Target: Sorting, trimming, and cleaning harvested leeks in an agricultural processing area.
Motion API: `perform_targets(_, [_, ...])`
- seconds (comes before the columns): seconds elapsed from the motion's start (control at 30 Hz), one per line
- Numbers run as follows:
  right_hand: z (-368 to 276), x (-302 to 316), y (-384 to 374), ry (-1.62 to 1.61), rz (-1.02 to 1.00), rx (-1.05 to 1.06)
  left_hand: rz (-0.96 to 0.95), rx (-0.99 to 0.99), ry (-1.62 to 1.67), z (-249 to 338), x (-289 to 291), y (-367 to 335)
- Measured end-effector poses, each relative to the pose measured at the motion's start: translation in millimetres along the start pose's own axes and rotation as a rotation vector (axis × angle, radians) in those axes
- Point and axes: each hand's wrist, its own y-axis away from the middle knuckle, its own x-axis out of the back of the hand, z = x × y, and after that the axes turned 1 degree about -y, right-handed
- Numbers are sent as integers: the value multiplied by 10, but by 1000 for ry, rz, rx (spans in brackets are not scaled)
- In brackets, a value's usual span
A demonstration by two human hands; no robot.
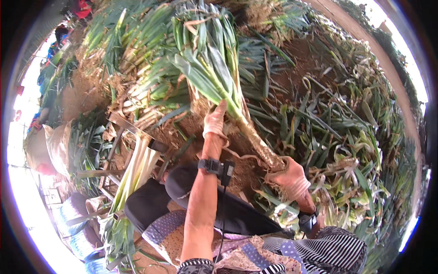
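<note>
A long leek (258,140) with soil-brown outer skin slants across the middle, its broad green leaves pointing up and away from me. My left hand (214,123), in a pale glove, grips it where the leaves fan out, the index finger laid along the stalk. Around the hairy root end closes my right hand (290,177), also gloved. A tan strip hangs between the two hands beside the stalk. To my left, peeled leeks (134,169) with white shafts lie together on a metal frame. A flat metal blade (127,123) with a dark end rests beside their tips.
Piles of unpeeled leeks (150,77) lie ahead and to the left. Stripped leaves (356,160) heap up on the right. My bent knees in dark trousers (182,187) are just below the hands. A pale sack (59,146) stands at far left.
</note>
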Motion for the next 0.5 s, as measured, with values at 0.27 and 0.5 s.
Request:
perform_targets(0.27, [113, 106, 179, 299, 175, 234, -25, -4, -276, -268, 97, -225])
perform_targets(0.5, [73, -38, 209, 438, 163, 139, 130, -456, -1352, -320, -177, 81])
